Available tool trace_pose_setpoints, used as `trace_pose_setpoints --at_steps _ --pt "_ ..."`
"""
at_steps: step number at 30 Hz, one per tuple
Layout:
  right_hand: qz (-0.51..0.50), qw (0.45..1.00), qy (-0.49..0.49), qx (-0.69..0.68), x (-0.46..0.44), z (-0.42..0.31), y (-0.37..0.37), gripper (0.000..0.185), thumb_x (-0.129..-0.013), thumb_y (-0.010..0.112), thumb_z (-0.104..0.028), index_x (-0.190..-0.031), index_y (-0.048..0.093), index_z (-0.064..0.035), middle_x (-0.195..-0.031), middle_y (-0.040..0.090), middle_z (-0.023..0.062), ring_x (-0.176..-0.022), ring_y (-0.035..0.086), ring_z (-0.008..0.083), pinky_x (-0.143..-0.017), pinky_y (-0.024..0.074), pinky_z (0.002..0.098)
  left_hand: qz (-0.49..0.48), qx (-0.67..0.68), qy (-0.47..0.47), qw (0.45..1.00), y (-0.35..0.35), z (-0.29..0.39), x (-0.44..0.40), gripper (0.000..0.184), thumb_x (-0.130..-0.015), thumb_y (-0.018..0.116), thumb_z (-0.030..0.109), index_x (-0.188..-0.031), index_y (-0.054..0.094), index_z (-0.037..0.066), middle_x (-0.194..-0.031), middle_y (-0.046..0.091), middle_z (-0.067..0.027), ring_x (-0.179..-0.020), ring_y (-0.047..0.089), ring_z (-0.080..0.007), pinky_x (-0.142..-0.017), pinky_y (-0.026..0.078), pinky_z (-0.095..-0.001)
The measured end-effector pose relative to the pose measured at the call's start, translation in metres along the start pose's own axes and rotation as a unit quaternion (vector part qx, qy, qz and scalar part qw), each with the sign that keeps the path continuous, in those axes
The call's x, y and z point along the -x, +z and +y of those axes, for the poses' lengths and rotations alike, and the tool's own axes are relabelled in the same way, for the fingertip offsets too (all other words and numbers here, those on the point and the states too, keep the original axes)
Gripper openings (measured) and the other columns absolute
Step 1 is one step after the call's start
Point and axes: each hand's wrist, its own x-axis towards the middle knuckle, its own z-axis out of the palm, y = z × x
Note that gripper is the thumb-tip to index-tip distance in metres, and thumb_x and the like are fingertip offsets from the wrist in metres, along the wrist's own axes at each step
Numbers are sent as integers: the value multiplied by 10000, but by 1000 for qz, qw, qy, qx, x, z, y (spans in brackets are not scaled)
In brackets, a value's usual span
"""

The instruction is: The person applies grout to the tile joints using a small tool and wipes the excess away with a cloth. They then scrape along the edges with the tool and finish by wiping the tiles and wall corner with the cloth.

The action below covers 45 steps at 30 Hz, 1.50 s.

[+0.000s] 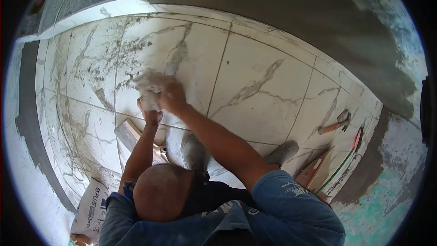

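Note:
Both my hands meet over the marble-patterned floor tiles [259, 82], left of the middle of the view. A crumpled whitish cloth [152, 86] is bunched between them, blurred by motion. My right hand [172, 94] has its fingers pressed on the cloth from the right. Below it, my left hand [150, 111] holds the cloth's lower part. Dark specks of dirt [132, 52] lie on the tiles above and left of the hands.
A flat board-like tool [129, 134] lies beside my left forearm. At the right are a hammer [336, 124], a wooden-handled trowel [314, 171] and a green-edged tool [339, 171]. A printed bag [91, 205] stands lower left. A thin cable [58, 64] runs down the left side.

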Motion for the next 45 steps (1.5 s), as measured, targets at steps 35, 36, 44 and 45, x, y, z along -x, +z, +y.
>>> trace_pose_setpoints --at_steps 35,36,44,45 --pt "199 826 255 463 191 106 -263 669 -717 712 -161 -1359 552 -262 -1337 529 102 -1267 451 340 -967 371 514 -256 395 -46 881 12 191 -132 206 -910 563 92 -1078 585 -26 -985 648 -147 -900 621 -277 -798 499 -357" --pt "207 818 251 475 191 108 -259 705 -684 706 -161 -1359 550 -296 -1342 516 85 -1286 429 328 -964 364 518 -239 446 -100 857 25 185 -138 178 -926 545 67 -1078 583 -17 -1004 656 -122 -897 634 -206 -776 507 -310" --pt "243 802 239 491 195 128 -253 755 -615 677 -161 -1347 560 -309 -1341 506 67 -1292 421 314 -971 344 522 -76 577 -291 759 44 164 -172 120 -934 540 47 -1025 584 -18 -940 657 -89 -763 640 -148 -660 539 -291" --pt "247 802 233 491 196 127 -253 751 -618 678 -161 -1344 562 -314 -1343 504 67 -1293 420 312 -974 341 523 -86 579 -288 758 46 169 -172 112 -934 540 46 -1017 584 -14 -934 656 -87 -758 639 -144 -652 533 -286"
